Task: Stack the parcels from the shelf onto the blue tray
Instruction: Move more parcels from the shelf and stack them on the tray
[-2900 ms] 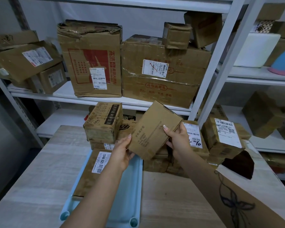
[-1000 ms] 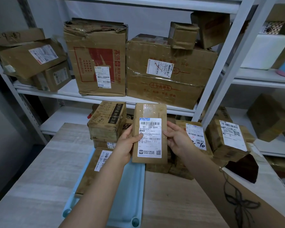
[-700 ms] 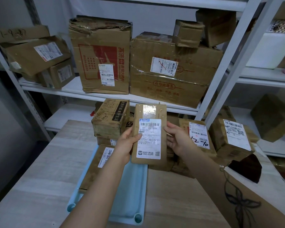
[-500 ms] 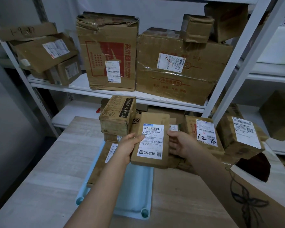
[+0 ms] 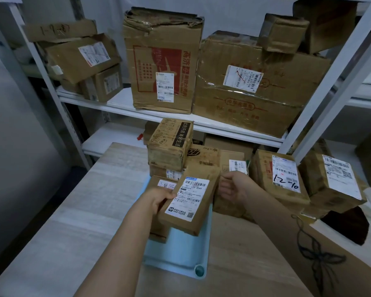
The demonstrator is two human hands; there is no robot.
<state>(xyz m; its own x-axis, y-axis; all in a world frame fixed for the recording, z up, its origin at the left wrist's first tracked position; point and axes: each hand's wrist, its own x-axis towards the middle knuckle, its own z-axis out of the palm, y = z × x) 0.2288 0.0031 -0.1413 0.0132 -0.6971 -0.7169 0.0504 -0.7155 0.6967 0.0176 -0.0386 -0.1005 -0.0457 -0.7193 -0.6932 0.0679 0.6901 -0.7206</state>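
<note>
Labelled parcel above blue tray, in grip of left hand (right hand slack-fingered, just beside)

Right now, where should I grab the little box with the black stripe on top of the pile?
Its left and right sides, reaching from the front and above. The box sits upright on top of the pile, so those sides look free.

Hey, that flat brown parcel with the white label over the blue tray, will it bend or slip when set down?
Probably stiff: the flat parcel shows straight edges though the left hand grips only one side. Likely light for its size, as one hand seems to carry it. Flat and wide, it should sit without tipping on the blue tray.
</note>
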